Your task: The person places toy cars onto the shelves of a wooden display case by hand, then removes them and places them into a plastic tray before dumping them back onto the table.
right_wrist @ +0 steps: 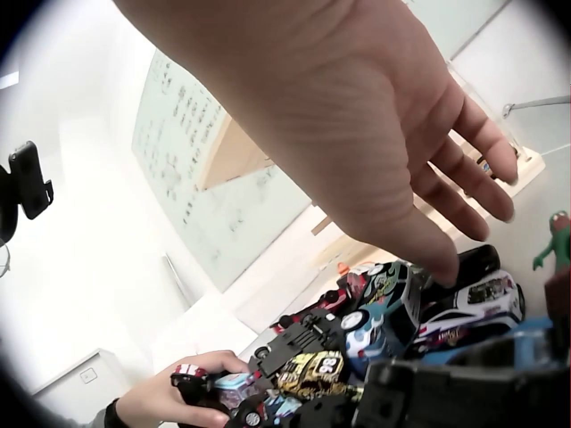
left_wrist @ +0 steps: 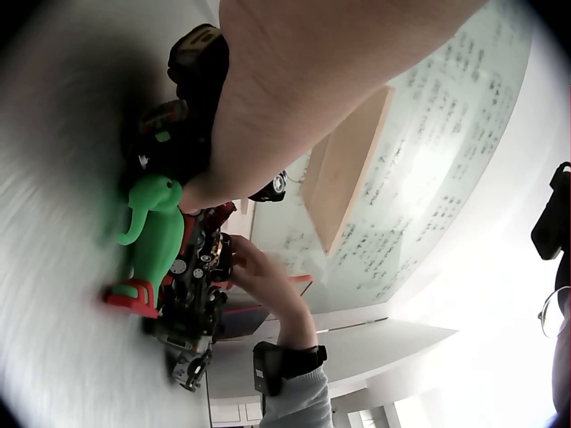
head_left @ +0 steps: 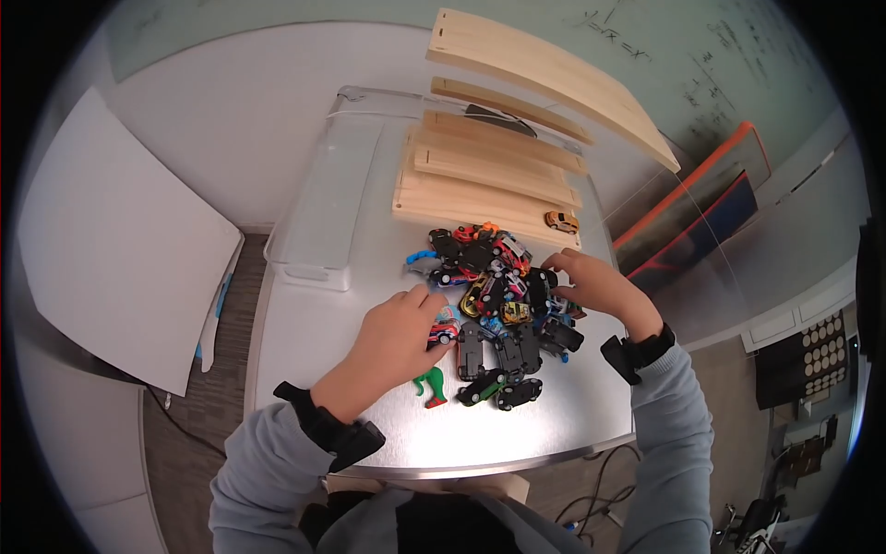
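Observation:
A heap of small toy cars [head_left: 494,286] lies mid-table, some wheels-up with black undersides showing. My left hand [head_left: 397,334] is at the heap's left side, pinching a red-and-white toy car [head_left: 444,332] between thumb and fingers; in the right wrist view this car [right_wrist: 192,374] shows by the same hand. A green toy figure with red feet [head_left: 434,386] lies just below that hand. At the heap's right edge, my right hand [head_left: 600,288] reaches over with loosely bent, spread fingers [right_wrist: 464,192]. Its thumb tip is close to a black car [right_wrist: 473,267] and a white patterned car [right_wrist: 477,308].
Behind the heap stands a stepped wooden rack [head_left: 489,166] with a gold toy car [head_left: 561,222] on its lowest board. A clear plastic bin [head_left: 318,203] sits at the back left. The metal tabletop [head_left: 360,434] ends at a rounded front edge.

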Demonstrator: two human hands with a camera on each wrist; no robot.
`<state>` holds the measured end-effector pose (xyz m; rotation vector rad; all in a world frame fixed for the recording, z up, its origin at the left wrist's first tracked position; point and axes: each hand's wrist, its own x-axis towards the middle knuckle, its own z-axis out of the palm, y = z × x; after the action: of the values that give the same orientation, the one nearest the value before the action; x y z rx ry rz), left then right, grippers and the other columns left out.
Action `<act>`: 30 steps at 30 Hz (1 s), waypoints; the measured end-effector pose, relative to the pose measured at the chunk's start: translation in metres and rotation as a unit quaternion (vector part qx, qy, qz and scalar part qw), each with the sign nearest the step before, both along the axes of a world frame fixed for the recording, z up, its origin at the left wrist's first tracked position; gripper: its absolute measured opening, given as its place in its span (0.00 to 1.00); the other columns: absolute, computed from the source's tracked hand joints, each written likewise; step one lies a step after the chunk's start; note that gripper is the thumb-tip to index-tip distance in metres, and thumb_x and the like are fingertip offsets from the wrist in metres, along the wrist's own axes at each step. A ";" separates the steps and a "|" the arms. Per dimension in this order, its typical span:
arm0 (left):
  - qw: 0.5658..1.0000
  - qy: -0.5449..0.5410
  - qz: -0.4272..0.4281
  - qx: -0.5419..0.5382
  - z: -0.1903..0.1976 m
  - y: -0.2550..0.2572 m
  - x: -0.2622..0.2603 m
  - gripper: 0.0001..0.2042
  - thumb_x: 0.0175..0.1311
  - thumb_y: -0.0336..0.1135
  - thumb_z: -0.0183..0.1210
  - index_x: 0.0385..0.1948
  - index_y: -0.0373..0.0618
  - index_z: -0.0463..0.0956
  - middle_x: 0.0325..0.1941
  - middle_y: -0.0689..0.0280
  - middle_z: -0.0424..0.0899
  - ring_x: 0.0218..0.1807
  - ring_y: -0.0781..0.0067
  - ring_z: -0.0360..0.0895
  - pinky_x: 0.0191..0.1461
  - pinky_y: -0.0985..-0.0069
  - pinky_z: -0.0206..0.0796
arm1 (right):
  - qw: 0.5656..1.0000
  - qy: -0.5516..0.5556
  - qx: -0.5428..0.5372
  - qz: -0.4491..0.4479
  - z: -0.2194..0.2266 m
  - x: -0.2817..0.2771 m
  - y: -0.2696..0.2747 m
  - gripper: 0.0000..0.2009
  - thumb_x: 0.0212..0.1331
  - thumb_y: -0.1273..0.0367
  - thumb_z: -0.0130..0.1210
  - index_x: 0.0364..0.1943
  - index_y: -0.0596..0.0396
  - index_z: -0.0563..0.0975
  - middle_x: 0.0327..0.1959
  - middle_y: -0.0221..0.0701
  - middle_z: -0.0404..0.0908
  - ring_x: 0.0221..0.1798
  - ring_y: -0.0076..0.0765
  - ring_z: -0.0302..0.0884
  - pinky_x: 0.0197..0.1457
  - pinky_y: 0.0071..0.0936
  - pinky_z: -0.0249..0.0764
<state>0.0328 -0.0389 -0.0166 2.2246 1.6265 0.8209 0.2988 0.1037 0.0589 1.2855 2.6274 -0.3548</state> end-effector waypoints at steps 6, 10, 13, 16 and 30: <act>0.998 -0.033 0.030 -0.050 0.007 0.002 -0.001 0.22 0.48 0.45 0.66 0.42 0.43 0.73 0.35 0.60 0.75 0.37 0.55 0.77 0.39 0.66 0.70 | 0.998 0.043 0.038 0.005 -0.027 0.011 0.006 0.15 0.50 0.70 0.57 0.44 0.52 0.73 0.42 0.36 0.74 0.45 0.45 0.76 0.46 0.39 0.73; 0.993 -0.098 0.057 -0.012 0.006 0.003 -0.002 0.21 0.49 0.47 0.66 0.40 0.42 0.75 0.37 0.58 0.78 0.38 0.53 0.78 0.40 0.67 0.71 | 0.992 0.041 0.117 0.035 -0.042 0.012 0.019 0.13 0.46 0.68 0.60 0.37 0.54 0.74 0.36 0.36 0.75 0.43 0.46 0.76 0.45 0.40 0.73; 0.993 -0.103 0.058 -0.013 0.007 0.003 -0.002 0.21 0.50 0.47 0.66 0.39 0.42 0.75 0.37 0.58 0.78 0.38 0.53 0.78 0.40 0.67 0.71 | 0.982 0.022 0.184 0.032 -0.033 0.011 0.023 0.12 0.44 0.69 0.62 0.33 0.55 0.74 0.33 0.35 0.76 0.42 0.48 0.75 0.45 0.40 0.73; 0.994 -0.095 0.057 -0.022 0.009 0.002 -0.001 0.20 0.50 0.47 0.66 0.38 0.42 0.76 0.36 0.58 0.78 0.38 0.54 0.78 0.40 0.67 0.70 | 0.974 0.063 0.220 0.012 -0.016 0.010 0.023 0.15 0.42 0.68 0.65 0.35 0.53 0.74 0.35 0.33 0.77 0.43 0.45 0.76 0.42 0.39 0.74; 0.993 -0.106 0.055 -0.022 0.003 0.004 -0.001 0.21 0.49 0.47 0.67 0.37 0.41 0.77 0.36 0.58 0.79 0.37 0.55 0.79 0.40 0.67 0.71 | 0.973 0.081 0.203 -0.077 -0.011 -0.036 0.083 0.17 0.43 0.63 0.66 0.40 0.51 0.81 0.35 0.37 0.81 0.38 0.43 0.79 0.42 0.36 0.73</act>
<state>0.0314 -0.0347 -0.0135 1.9582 1.6575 1.0034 0.2631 0.1865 0.0483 1.6530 2.8451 0.0689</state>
